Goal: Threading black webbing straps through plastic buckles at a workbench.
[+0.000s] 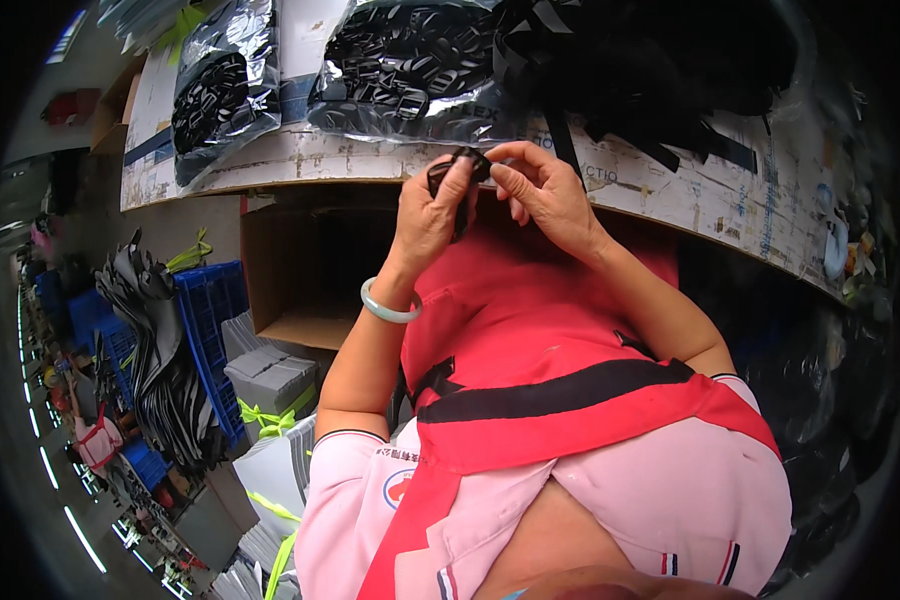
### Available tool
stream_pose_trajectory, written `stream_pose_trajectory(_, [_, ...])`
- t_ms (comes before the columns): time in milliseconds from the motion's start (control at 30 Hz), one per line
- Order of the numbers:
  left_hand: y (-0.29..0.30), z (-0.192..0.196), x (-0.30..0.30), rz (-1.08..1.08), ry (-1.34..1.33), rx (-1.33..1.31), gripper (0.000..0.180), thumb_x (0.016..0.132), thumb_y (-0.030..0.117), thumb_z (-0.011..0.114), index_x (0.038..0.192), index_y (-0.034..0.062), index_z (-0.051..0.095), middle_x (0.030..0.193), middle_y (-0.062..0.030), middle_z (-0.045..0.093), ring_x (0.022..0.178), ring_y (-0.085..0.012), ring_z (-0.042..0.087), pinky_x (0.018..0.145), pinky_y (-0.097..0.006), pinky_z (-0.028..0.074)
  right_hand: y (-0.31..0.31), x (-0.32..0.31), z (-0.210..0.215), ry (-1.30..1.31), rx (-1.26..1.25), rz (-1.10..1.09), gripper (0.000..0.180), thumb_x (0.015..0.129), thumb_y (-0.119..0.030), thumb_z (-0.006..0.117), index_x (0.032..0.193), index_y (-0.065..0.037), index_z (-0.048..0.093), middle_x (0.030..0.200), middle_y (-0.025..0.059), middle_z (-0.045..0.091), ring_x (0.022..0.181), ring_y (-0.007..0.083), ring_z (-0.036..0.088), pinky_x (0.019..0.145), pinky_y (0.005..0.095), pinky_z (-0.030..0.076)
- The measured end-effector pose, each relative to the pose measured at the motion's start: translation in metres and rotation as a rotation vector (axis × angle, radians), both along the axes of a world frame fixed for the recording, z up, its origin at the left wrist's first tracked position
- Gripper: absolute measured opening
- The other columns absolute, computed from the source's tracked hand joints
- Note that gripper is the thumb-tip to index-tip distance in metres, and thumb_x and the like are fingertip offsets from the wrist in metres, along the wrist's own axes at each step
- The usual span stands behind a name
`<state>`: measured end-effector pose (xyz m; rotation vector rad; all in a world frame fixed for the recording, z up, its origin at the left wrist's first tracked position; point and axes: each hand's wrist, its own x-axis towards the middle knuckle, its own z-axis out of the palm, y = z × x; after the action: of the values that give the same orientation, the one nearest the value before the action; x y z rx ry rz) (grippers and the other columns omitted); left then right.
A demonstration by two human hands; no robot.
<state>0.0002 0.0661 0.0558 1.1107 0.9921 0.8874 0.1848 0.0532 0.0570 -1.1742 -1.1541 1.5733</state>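
My left hand (pixel 430 212) is closed round a small glossy black piece (pixel 476 163), its thumb on top. A dark strip hangs from below those fingers; whether the piece is a buckle or a folded strap I cannot tell. At the right end of the piece, the thumb and forefinger of my right hand (pixel 548 196) pinch it, the other fingers curled loosely. Both hands are at the near edge of the worktable (pixel 360 160). Just beyond them lies a clear bag of black plastic buckles (pixel 400 75); a smaller bag of black buckles (pixel 213 100) is to its left.
Black straps (pixel 660 80) are heaped on the table's right side, some ends hanging over. Below the table stands an open cardboard box (pixel 305 330). To my left are a blue crate (pixel 210 330), hanging dark strips (pixel 155 340) and tied grey stacks (pixel 270 380).
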Motion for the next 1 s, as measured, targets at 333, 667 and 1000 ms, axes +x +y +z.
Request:
stream_pose_trajectory(333, [-0.046,-0.031,0.002,-0.026,-0.417,-0.482,0.037,0.100,0.038,0.050,0.096,0.0035,0.062,0.078,-0.0049,0.061,0.058,-0.0140,0.059,0.047,-0.022,0.043,-0.021,0.013,-0.014,0.118,-0.239,0.090,0.024,0.098,-0.026,0.059,0.102,-0.002,0.062,0.078,-0.0006,0.060,0.060,0.0036,0.055,0.053,0.0185,0.046])
stream_pose_trajectory(667, [-0.065,-0.063,0.009,0.247,-1.128,-1.089,0.023,0.094,0.009,0.049,0.110,0.0012,0.063,0.102,-0.0136,0.065,0.099,-0.0314,0.064,0.071,-0.034,0.059,-0.041,0.015,-0.026,0.004,-0.151,0.035,0.023,0.098,-0.021,0.059,0.109,0.000,0.060,0.081,0.0019,0.064,0.062,0.0042,0.056,0.053,0.0187,0.047])
stream_pose_trajectory(1000, [-0.076,-0.044,0.028,0.108,-0.338,-0.515,0.018,0.093,0.014,0.065,0.104,0.0002,0.067,0.080,-0.0016,0.062,0.060,-0.0083,0.055,0.045,-0.021,0.043,-0.054,0.008,-0.028,-0.028,-0.097,0.023,0.024,0.099,-0.019,0.056,0.114,0.000,0.055,0.075,0.0024,0.062,0.060,0.0049,0.056,0.052,0.0189,0.045])
